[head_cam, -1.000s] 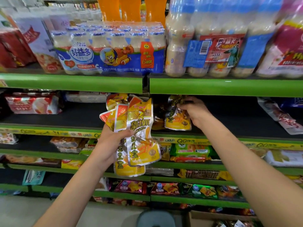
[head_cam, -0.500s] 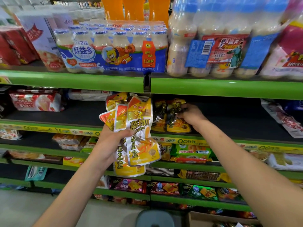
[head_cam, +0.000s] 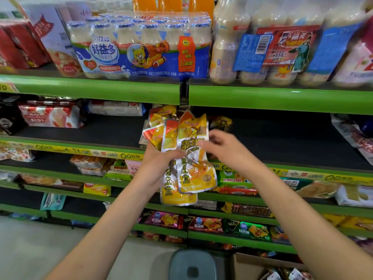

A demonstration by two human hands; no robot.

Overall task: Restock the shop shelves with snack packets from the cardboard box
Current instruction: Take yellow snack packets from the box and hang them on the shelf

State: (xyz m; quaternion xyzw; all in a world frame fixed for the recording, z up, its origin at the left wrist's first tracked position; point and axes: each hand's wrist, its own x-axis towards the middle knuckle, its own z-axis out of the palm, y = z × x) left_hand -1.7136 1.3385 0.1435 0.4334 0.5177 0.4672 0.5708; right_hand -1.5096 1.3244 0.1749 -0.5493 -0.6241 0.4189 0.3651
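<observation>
Right hand (head_cam: 226, 152) back at packets (head_cam: 191, 158)

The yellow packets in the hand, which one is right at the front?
The yellow packet with big dark letters, rightmost in the left hand. It overlaps the others, and the right hand reaches toward it.

Right hand (head_cam: 226, 150) fingers motion-blurred; cardboard box (head_cam: 252, 266) cut off by bottom edge.

Left hand (head_cam: 156, 161) raised, fingers curled gripping, right hand (head_cam: 226, 150) beside it, fingers loosely bent
</observation>
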